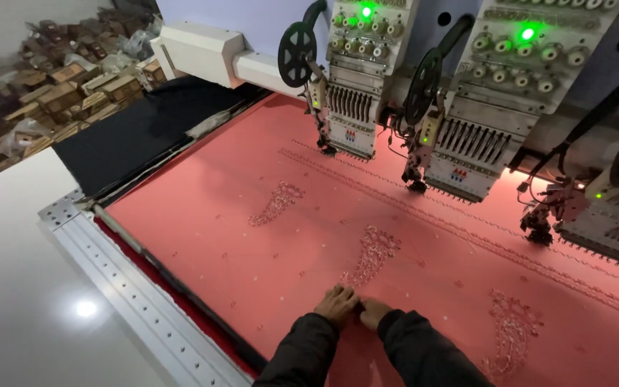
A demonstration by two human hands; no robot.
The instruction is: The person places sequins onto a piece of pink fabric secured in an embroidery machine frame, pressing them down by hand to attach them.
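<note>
From the head camera, looking down over the person's dark sleeves: the left hand and the right hand meet, touching each other, on the near part of a wide sheet of salmon-pink fabric stretched flat on the tabletop. The fingers of both hands are curled down and pinched together at one spot on the cloth, just below the tip of a beaded, leaf-shaped embroidered motif; whether they grip a thread or a bead there I cannot tell, it is too small. The hands press low, as one would to steady the taut cloth while picking at it.

More such motifs sit to the left and to the near right. A stitched border line runs along the far side, under a row of white multi-needle embroidery heads with green lamps lit, hanging just above the cloth. A perforated metal frame rail clamps the fabric's left edge. Black cloth lies farther left, and stacked wooden boxes beyond it.
</note>
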